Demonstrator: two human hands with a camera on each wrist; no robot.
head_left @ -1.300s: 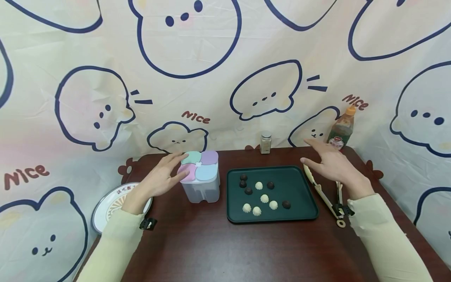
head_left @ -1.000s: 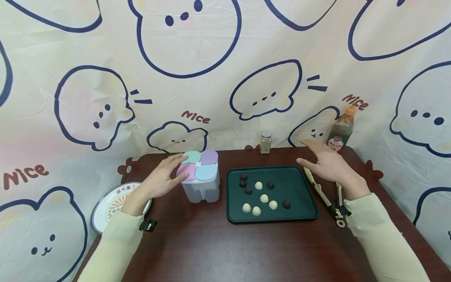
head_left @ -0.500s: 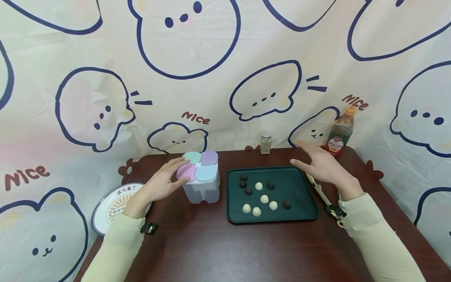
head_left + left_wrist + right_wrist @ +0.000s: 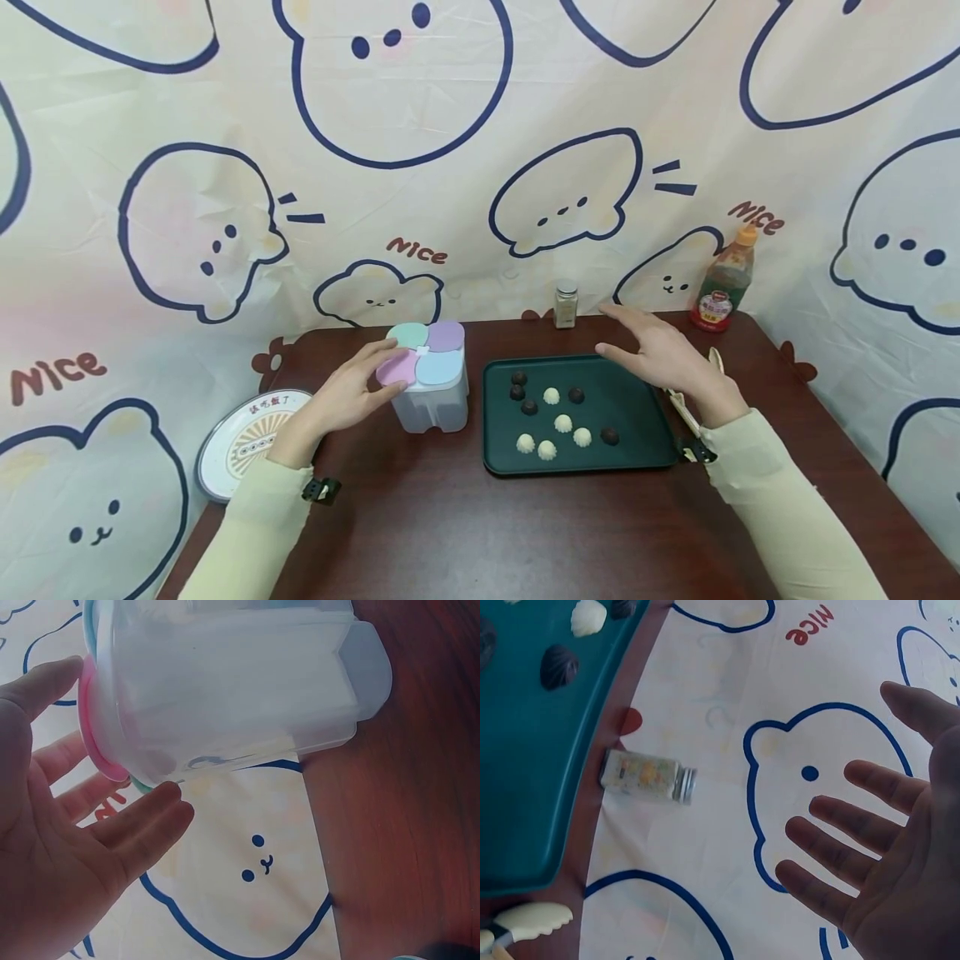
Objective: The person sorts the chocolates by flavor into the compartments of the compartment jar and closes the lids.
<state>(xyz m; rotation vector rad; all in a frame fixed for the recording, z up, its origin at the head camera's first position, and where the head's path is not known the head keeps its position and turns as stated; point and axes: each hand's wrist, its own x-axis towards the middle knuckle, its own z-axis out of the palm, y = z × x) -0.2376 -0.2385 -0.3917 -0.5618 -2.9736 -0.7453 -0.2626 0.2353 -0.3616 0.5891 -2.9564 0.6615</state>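
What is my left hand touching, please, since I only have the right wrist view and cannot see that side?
Observer: Your left hand has its fingertips against the pink lid section of the clear box with four pastel lid sections.
Operator: Thank you. Is my right hand over anything?
Observer: The right hand hovers open above the back right corner of the green tray, holding nothing.
Operator: Is there anything beside that box that my view misses?
Observer: Yes, a round plate lies at the table's left edge, next to your left forearm.
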